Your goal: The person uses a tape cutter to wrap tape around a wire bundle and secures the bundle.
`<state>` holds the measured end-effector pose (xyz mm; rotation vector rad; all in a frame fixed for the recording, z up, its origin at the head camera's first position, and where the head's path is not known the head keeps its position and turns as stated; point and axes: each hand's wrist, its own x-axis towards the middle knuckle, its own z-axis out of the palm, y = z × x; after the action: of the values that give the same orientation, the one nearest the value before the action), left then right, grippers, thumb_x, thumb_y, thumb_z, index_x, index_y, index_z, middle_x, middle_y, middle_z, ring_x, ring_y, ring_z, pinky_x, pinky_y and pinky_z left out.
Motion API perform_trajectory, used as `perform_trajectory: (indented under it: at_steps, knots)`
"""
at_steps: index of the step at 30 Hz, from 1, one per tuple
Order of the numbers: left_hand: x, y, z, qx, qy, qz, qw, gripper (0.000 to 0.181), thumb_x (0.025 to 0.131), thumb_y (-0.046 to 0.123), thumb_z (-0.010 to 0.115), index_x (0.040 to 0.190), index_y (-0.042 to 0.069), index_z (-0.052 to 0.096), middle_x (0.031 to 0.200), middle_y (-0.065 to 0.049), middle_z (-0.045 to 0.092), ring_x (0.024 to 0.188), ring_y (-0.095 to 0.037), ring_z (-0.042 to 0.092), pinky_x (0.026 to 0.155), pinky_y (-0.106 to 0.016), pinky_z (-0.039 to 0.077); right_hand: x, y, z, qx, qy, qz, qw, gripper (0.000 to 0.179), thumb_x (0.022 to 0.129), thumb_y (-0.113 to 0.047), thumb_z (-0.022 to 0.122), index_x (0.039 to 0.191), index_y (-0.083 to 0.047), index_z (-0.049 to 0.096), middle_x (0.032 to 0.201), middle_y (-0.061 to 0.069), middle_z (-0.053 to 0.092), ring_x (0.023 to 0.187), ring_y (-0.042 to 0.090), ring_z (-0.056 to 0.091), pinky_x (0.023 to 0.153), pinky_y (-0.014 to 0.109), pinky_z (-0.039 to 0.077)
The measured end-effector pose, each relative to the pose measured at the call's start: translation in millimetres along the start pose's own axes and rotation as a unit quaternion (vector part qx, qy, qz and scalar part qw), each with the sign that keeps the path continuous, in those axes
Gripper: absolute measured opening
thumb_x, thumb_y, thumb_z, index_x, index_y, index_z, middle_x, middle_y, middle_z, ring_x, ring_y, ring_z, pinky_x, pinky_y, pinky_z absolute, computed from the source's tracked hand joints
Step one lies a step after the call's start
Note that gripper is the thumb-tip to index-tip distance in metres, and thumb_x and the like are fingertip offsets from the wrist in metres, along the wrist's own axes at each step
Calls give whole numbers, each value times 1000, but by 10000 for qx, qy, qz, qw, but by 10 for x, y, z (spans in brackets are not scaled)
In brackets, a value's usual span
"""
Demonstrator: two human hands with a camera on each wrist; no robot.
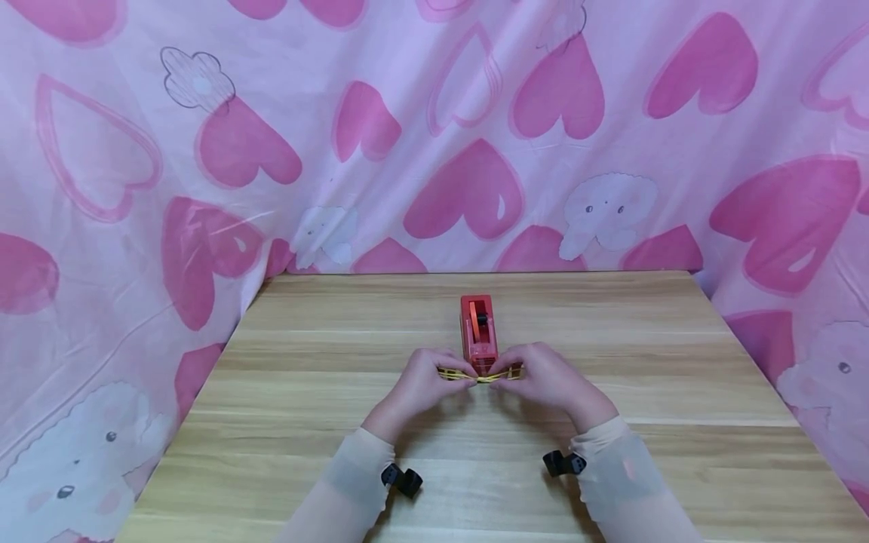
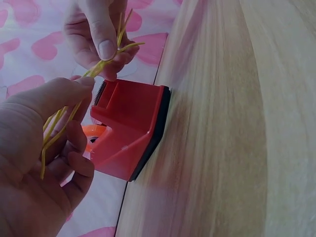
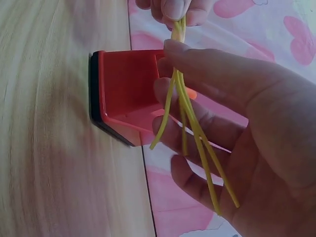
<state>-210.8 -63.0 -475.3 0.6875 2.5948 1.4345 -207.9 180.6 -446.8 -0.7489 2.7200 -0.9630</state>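
Observation:
A bundle of thin yellow strands (image 1: 483, 379) stretches between both hands, just in front of a red tape dispenser (image 1: 483, 350). My left hand (image 1: 426, 381) pinches the bundle between thumb and fingers on the left side. On the right, my right hand (image 1: 546, 381) pinches it the same way, thumbs close together. In the right wrist view, loose strand ends (image 3: 200, 140) fan out below the thumb across the palm. More loose ends (image 2: 49, 136) hang over the left palm in the left wrist view. The dispenser's toothed cutter (image 2: 100, 92) faces the hands.
An orange roll (image 1: 475, 320) sits inside the dispenser, which stands upright on a wood-grain table (image 1: 326, 339). Behind the table hangs a pink cloth (image 1: 407, 60) printed with hearts. Each wrist wears a small black camera (image 1: 402, 480).

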Motion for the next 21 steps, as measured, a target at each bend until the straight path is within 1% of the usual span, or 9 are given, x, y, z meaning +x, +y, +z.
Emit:
perform_trajectory:
  at_steps: [3,5,10,15,16,18,21]
  knots:
    - [0,18,-5,45,7,116,9999,11,89,18,83,95,27,84,99,10,76,95,-7,68,84,-27,53,0,19,-7,148,-94,-60,9998,8,91,-21,80,97,-26,79,100,-11,75,90,8,65,84,37,56]
    - [0,27,-6,86,12,174,9998,10,89,19,83,95,27,84,99,10,76,95,-7,68,82,-26,53,-1,46,-4,304,-163,-74,9994,7,93,-20,79,98,-25,78,100,-10,75,89,9,65,83,37,56]
    - [4,22,8,148,24,305,9994,10,89,19,83,96,26,84,99,10,76,95,-6,68,81,-24,53,-14,92,19,703,-301,94,9970,4,96,-21,75,100,-22,76,101,-9,73,90,13,63,82,33,54]
    - [-1,22,24,236,22,447,9987,10,89,17,82,96,24,84,99,10,76,94,-6,68,79,-23,53,-36,123,41,947,-387,182,9946,6,98,-24,73,103,-23,76,107,-6,75,96,14,65,87,33,54]
    - [-3,23,25,270,30,497,9984,10,89,17,82,96,24,84,99,10,76,95,-6,68,80,-23,54,-40,131,47,1010,-393,159,9940,8,99,-24,72,105,-23,76,108,-5,75,97,14,65,87,32,55]
    - [-10,28,26,327,45,564,9979,10,89,16,82,96,23,83,100,9,76,96,-7,69,83,-24,54,-48,148,57,1149,-380,192,9925,13,100,-27,70,111,-23,76,110,-3,75,96,15,66,85,31,55]
    - [-20,36,31,387,56,548,9977,10,89,15,82,95,23,83,100,9,76,98,-7,68,87,-25,55,-59,168,74,1381,-400,331,9891,15,100,-30,69,113,-24,76,108,2,75,91,20,67,80,31,56]
